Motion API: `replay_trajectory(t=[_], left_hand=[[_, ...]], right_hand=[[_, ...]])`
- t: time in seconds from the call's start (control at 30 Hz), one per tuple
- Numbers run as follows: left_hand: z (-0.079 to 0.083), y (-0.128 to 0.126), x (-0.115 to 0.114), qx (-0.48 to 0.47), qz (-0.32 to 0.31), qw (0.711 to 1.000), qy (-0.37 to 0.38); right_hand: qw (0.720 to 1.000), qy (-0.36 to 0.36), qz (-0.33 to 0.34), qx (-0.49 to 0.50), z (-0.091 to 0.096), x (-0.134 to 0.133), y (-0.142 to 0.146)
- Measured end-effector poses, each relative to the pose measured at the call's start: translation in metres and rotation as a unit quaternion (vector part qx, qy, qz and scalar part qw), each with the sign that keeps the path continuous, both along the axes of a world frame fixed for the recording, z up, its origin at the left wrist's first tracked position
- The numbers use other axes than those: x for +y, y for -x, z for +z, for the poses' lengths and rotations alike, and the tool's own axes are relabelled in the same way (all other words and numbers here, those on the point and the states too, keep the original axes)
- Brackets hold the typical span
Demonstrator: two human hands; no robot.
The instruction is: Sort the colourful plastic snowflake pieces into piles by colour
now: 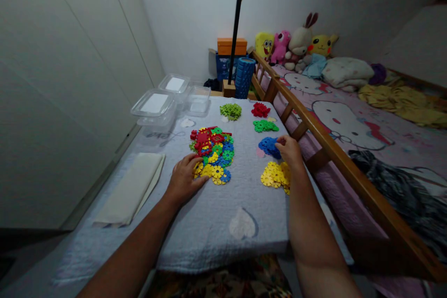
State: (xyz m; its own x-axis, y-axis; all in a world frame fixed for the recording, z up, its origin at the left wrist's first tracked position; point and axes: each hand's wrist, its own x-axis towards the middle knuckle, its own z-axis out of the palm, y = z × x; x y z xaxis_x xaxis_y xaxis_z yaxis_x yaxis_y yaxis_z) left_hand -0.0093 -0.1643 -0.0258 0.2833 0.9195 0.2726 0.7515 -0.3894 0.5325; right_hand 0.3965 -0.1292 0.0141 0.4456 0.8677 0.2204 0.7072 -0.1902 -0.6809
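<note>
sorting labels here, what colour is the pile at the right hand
The pile at the right hand is blue, as the head view shows.

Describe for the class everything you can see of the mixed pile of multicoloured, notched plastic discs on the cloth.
The mixed pile of multicoloured, notched plastic-looking discs is loose and uneven, its red, yellow, blue and green pieces overlapping. Many look flower-like, with slots around the rim. Red gathers toward the far left, yellow at the near end, blue and green along the right. It lies on the pale grey-blue cloth; the person's left hand is at its near-left edge, fingers against yellow pieces.
</note>
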Motion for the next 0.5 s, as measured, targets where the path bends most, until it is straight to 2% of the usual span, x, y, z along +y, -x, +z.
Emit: replay_trajectory(t=[0.27,0.4,0.5], left_hand=[[-0.002,0.001,0.001,0.006,0.004,1.000,-0.004],[-0.004,0.001,0.001,0.002,0.002,1.000,-0.009],[-0.005,0.002,0.001,0.000,0.001,1.000,-0.007]], right_hand=[[0.999,0.001,-0.016,-0.048,-0.005,0.000,0.010],[0.998,-0.004,-0.005,-0.057,0.002,-0.003,0.013],[0.998,-0.016,0.022,-0.059,0.010,-0.004,0.026]])
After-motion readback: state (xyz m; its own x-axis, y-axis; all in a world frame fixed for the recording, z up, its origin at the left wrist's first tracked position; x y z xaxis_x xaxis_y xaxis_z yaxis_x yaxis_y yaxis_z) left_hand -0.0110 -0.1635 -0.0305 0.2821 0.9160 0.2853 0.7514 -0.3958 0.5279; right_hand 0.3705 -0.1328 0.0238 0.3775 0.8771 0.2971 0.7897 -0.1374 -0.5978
